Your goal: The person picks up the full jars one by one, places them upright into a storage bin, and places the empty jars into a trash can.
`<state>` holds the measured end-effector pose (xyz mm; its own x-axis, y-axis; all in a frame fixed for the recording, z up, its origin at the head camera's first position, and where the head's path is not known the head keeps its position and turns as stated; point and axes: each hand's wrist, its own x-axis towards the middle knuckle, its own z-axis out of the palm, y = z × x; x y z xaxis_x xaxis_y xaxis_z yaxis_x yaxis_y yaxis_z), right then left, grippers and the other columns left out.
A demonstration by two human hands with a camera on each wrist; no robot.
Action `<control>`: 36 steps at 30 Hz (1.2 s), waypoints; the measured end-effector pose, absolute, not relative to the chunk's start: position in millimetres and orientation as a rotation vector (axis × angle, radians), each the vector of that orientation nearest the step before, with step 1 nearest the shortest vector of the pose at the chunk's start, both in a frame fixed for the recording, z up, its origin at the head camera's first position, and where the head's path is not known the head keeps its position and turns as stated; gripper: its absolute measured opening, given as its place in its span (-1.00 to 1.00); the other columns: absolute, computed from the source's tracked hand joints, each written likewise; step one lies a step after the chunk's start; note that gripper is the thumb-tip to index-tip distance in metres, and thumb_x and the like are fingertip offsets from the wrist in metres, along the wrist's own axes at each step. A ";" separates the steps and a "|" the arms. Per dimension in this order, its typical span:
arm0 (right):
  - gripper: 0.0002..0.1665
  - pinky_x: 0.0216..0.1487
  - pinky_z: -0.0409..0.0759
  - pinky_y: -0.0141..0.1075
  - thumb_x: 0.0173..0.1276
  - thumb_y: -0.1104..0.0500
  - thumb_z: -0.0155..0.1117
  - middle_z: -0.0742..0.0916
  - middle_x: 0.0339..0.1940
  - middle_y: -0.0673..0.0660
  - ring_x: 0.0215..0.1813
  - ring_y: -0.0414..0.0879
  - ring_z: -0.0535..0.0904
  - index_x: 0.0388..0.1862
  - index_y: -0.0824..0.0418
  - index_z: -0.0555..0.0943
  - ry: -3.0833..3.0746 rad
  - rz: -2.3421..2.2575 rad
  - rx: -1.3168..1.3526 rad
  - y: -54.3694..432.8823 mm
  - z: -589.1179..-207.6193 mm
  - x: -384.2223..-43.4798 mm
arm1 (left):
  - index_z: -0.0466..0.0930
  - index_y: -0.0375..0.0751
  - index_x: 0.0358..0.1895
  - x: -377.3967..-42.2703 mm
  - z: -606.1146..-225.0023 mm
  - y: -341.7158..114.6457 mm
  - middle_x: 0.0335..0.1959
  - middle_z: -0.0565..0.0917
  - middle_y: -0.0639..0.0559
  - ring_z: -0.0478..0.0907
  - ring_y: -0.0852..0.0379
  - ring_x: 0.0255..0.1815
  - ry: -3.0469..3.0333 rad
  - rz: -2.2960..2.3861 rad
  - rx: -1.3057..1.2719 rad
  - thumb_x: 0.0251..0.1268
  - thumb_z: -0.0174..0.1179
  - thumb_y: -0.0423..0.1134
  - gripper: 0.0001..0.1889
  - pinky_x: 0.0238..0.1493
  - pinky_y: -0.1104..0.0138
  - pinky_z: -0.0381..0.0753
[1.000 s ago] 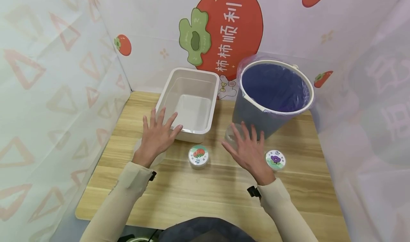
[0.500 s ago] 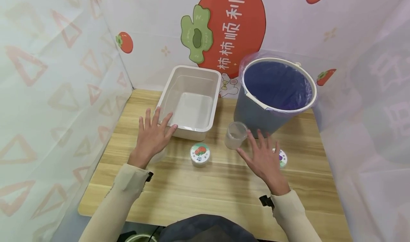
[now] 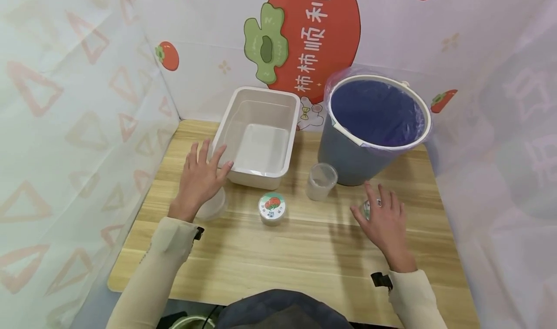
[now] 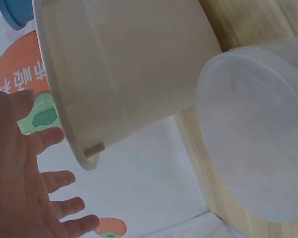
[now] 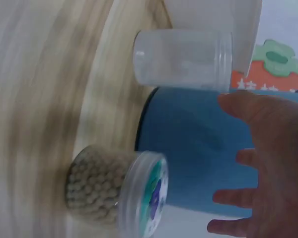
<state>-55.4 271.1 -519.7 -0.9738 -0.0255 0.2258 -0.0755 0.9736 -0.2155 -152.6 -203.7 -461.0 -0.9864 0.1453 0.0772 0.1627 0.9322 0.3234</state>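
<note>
2 bare hands hang over a wooden counter (image 3: 278, 251), each grip wide with fingers spread and holding nothing. The left hand (image 3: 199, 179), left of centre in the head view, hovers above a clear, cloudy tub (image 3: 212, 207) that stands on the counter at the near-left corner of a white bin (image 3: 261, 138); its fingertips reach the bin's near rim, though I cannot tell whether they touch it. In the left wrist view the tub (image 4: 253, 134) fills the right side of the frame, the bin's wall (image 4: 124, 69) crosses the top, and the left hand (image 4: 20, 178) shows at the lower left, well clear of the tub.

The right hand (image 3: 385, 222), at the lower right of the head view, hovers over a small jar (image 3: 367, 207) with a purple-printed lid, which peeks out beside the fingers. The right wrist view shows that jar (image 5: 114, 191) full of small pale beads in the lower middle of the frame, with the right hand (image 5: 273, 163) at the right edge, apart from it.

Between the hands, near the middle of the head view, stands another jar (image 3: 271, 208) with a red-printed lid. Just right of it is an open clear cup (image 3: 321, 181), close to the foot of a blue bucket (image 3: 348, 159) lined with a purple bag.
</note>
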 end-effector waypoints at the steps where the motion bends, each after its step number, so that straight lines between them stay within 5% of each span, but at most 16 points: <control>1: -0.05 0.31 0.40 0.57 0.42 -0.22 0.43 0.48 0.53 0.51 0.48 0.60 0.38 0.66 0.09 0.35 -2.910 0.349 0.060 274.1 -520.7 -54.6 | 0.27 -0.04 0.72 -153.9 -461.9 -205.0 0.78 0.01 -0.40 -0.15 -0.52 0.78 -3.033 -0.517 -0.247 0.76 -0.05 0.16 -0.34 0.70 -0.37 0.02; 7: -0.01 0.34 0.34 0.62 0.49 -0.22 0.41 0.37 0.61 0.55 0.55 0.64 0.28 0.70 0.17 0.29 -3.005 0.468 -0.049 286.4 -530.8 -50.3 | 0.15 -0.09 0.76 -162.2 -470.4 -210.1 0.81 -0.08 -0.34 -0.22 -0.47 0.81 -3.068 -0.574 -0.280 0.79 -0.09 0.18 -0.29 0.67 -0.40 0.09; 16: 0.02 0.05 0.52 0.69 0.54 -0.18 0.42 0.20 0.71 0.52 0.60 0.67 0.17 0.77 0.12 0.20 -3.069 0.632 -0.135 297.4 -550.0 -51.6 | 0.09 -0.14 0.78 -169.2 -481.9 -211.1 0.85 -0.18 -0.28 -0.28 -0.42 0.83 -3.094 -0.596 -0.334 0.80 -0.15 0.19 -0.27 0.77 -0.30 -0.15; 22: -0.03 0.00 0.51 0.71 0.52 -0.10 0.48 0.24 0.68 0.55 0.52 0.70 0.26 0.73 0.13 0.26 -3.025 0.680 -0.130 302.0 -562.4 -48.9 | -0.01 -0.09 0.81 -171.6 -484.8 -210.8 0.86 -0.31 -0.21 -0.30 -0.41 0.84 -3.153 -0.642 -0.361 0.81 -0.24 0.23 -0.25 0.77 -0.31 -0.28; 36: -0.07 0.04 0.59 0.58 0.47 -0.03 0.50 0.39 0.52 0.54 0.44 0.62 0.37 0.66 0.21 0.31 -3.046 0.715 -0.146 304.3 -560.6 -56.8 | -0.10 -0.17 0.82 -172.3 -484.1 -208.9 0.84 -0.47 -0.15 -0.20 -0.42 0.83 -3.194 -0.733 -0.364 0.80 -0.32 0.27 -0.19 0.79 -0.25 -0.26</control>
